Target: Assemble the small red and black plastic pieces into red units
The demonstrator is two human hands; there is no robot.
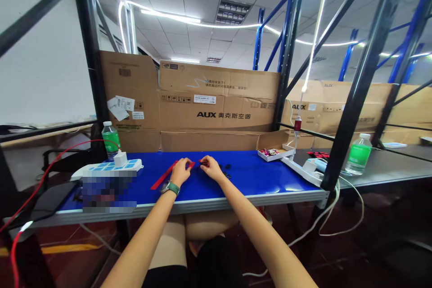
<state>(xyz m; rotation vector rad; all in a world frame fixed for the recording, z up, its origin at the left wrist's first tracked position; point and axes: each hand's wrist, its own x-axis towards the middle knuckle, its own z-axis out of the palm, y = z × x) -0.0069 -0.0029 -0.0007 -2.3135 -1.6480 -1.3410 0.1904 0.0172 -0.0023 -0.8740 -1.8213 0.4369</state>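
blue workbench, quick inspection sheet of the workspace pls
surface: blue bench top with a metal front edge
job's things: long red strip under the left hand; small black pieces beside the right hand
clutter: two water bottles; cardboard tray of small colourful items; power strip
hands: left hand over the strip; right hand at a small red piece
cables: red cable; white cable
surroundings: AUX cardboard boxes; dark rack uprights

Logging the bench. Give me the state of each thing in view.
Left hand: touching the red strip
Right hand: pinching a small red piece
Red strip: lying on the bench
Left water bottle: upright, capped
Right water bottle: upright, capped
Power strip: white plug inserted
Cardboard tray: holding small items
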